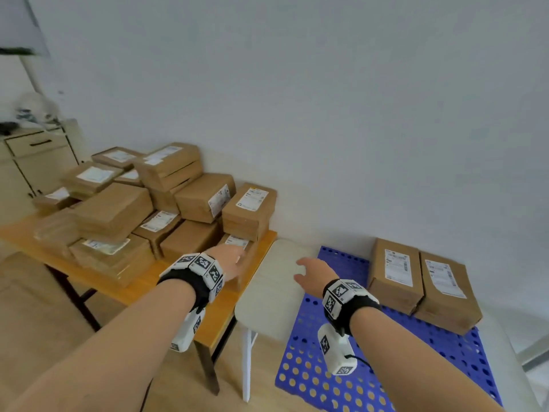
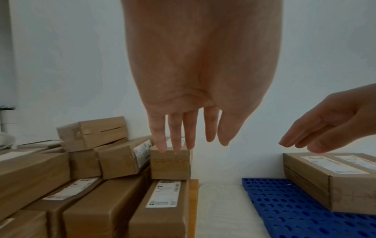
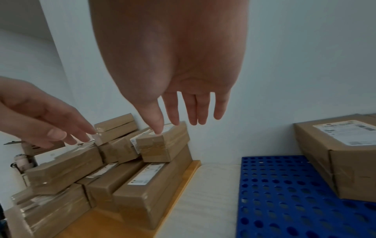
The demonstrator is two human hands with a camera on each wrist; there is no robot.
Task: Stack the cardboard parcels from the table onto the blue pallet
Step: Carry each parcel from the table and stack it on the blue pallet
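Observation:
Several cardboard parcels are piled on the orange table (image 1: 219,316). At its right edge lies a long labelled parcel (image 1: 237,242) (image 2: 162,201) (image 3: 146,190), with a shorter parcel (image 1: 249,209) (image 2: 170,164) stacked on its far end. My left hand (image 1: 234,257) (image 2: 189,140) hovers over the long parcel, fingers straight, holding nothing. My right hand (image 1: 309,272) (image 3: 183,116) hangs in the air over the white surface between the table and the blue pallet (image 1: 326,367) (image 3: 284,193), fingers spread and empty. Two parcels (image 1: 396,272) (image 1: 445,289) lie side by side at the pallet's far right.
The pallet rests on a white bench-like surface (image 1: 273,292) that butts against the table's right edge. A wall runs directly behind everything. A beige cabinet (image 1: 35,162) stands at the far left. The pallet's near and left parts are bare.

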